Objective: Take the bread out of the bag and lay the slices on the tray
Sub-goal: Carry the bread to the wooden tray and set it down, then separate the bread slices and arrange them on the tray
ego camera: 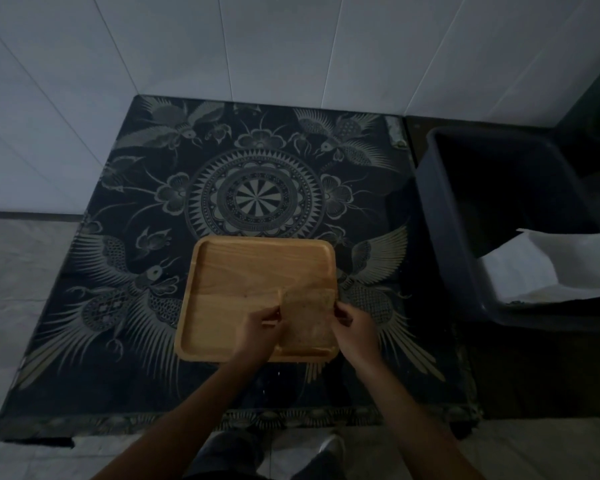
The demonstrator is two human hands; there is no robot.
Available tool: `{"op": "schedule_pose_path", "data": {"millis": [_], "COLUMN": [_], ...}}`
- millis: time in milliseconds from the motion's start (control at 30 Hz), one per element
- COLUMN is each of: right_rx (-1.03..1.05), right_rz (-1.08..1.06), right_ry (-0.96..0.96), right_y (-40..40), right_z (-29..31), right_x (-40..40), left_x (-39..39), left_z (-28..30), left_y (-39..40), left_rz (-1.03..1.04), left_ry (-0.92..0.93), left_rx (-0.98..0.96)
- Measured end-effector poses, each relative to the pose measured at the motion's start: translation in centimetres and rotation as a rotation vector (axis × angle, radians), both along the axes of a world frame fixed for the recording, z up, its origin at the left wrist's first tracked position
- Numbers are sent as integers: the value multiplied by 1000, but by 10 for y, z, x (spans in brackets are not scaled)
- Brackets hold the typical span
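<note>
A square wooden tray (243, 271) lies on the near middle of a dark patterned table. Over its near right corner I hold a brown bread slice (309, 315) that seems to sit in a thin clear bag; in the dim light I cannot tell bag from slice. My left hand (262, 329) pinches its left edge. My right hand (352, 329) pinches its right edge. The slice is tilted, its lower end close to the tray's surface. The rest of the tray is bare wood.
The dark cloth with bird and mandala patterns (257, 195) covers the table. A dark plastic bin (499, 216) stands to the right, holding white paper (551, 265). White tiled walls rise behind. My shoes show below the table's near edge.
</note>
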State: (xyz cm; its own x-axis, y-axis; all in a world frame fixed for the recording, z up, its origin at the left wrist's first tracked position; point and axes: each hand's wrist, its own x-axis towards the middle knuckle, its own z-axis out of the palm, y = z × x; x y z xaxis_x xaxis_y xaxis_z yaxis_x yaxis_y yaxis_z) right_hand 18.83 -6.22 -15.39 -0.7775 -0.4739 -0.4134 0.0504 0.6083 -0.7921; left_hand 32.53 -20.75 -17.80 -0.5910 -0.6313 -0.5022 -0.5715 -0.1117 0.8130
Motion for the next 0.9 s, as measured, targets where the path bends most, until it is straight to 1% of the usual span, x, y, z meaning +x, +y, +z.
{"op": "schedule_pose_path", "data": {"millis": [67,267,333,400,500,600,767,900], "right_rx": [-1,-30,-44,-63,-117,-130,-163,-150], "right_rz": [-17,-70,-86,-115,-178,-173,-118,-73], "right_ry": [9,23,28,6,-52,-104,-175,-193], "right_y": [0,1,1,3,5,6,-6,-28], "right_z": [2,9,11,12,13,13,22,26], "right_x": [2,9,11,12,18,25,35,45], "left_x": [2,5,6,7,11,20,37,58], "left_z": [3,5,3,3,5,10,15,18], "left_y": [2,3,3,2,-3,-7,-21,-39], "left_rz": [-8,3,45,108,124,152,211,229], "left_ry": [-13,6,56,119,215,280,286,290], "left_rx": [-37,-66,1,119,245,363,376,340]}}
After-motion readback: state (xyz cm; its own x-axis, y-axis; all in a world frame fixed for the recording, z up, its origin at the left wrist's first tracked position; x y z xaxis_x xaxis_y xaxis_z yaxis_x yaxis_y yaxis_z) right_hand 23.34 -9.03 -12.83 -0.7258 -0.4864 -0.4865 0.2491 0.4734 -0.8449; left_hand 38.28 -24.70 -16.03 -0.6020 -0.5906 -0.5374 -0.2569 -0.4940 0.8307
